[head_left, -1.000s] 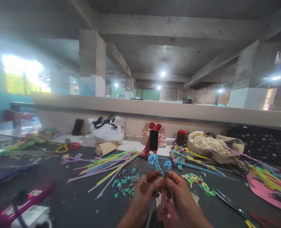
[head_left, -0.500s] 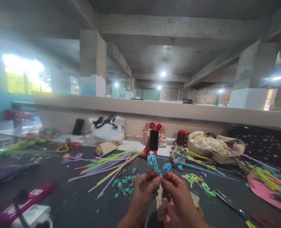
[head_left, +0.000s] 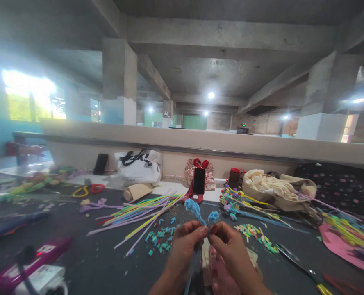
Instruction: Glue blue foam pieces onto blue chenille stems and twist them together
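My left hand is closed, thumb against fingers, on a blue pipe cleaner whose upper end is bunched into fuzzy loops and leans left. Its thin stem hangs below my fingers. My right hand pinches close beside it, beneath a smaller blue pipe cleaner curl. Whether the two curls are joined is hidden by my fingertips. Under my hands lies a pinkish item, mostly covered. Short green and blue cut bits are scattered left of my hands, yellowish bits to the right.
Loose coloured pipe cleaners fan out at left centre. Scissors lie at the right, near a pink sheet. A phone leans against a patterned pouch. A magenta power strip sits front left. A low partition closes the back.
The looped blue end has tipped to the left, away from the smaller curl, and the gap between them is wider. Both hands stay nearly in place.
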The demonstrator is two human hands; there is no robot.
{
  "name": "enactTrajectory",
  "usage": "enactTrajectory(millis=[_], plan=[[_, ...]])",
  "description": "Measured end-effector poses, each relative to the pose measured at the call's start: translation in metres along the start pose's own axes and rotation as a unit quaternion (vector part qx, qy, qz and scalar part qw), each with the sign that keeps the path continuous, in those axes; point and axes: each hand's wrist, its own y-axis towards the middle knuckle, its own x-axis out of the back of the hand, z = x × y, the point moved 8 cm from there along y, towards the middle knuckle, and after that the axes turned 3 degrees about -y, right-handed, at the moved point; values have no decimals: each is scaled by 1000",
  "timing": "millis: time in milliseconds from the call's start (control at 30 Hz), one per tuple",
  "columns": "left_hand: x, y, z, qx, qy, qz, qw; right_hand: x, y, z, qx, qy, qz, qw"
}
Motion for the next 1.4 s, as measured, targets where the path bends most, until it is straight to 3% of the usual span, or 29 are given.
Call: enactTrajectory(millis=[133, 300, 567, 700, 833, 933, 1067, 1400], plan=[[2, -2, -6, -28, 17, -27, 999, -1, -4, 1, 12, -18, -7, 1000], [1, 5, 9, 56, -69, 8, 996, -16, -7, -18, -114, 183, 99, 971], [-6, 3, 8, 56, -54, 54, 996, -31, -11, -25, -200, 242, 192, 930], [-9, 5, 10, 46, -27, 83, 995, -22, -7, -18, -153, 187, 145, 960], [-2, 8, 2, 5, 27, 41, 999, -9, -3, -7, -87, 91, 107, 986], [-1, 6, -9, -37, 93, 27, 995, -9, -3, -11, -107, 114, 137, 978], [-6, 5, -12, -46, 133, 61, 988, -13, -3, -17, -128, 183, 185, 957], [-7, 6, -4, -21, 104, 72, 992, -7, 0, -13, -99, 109, 148, 978]])
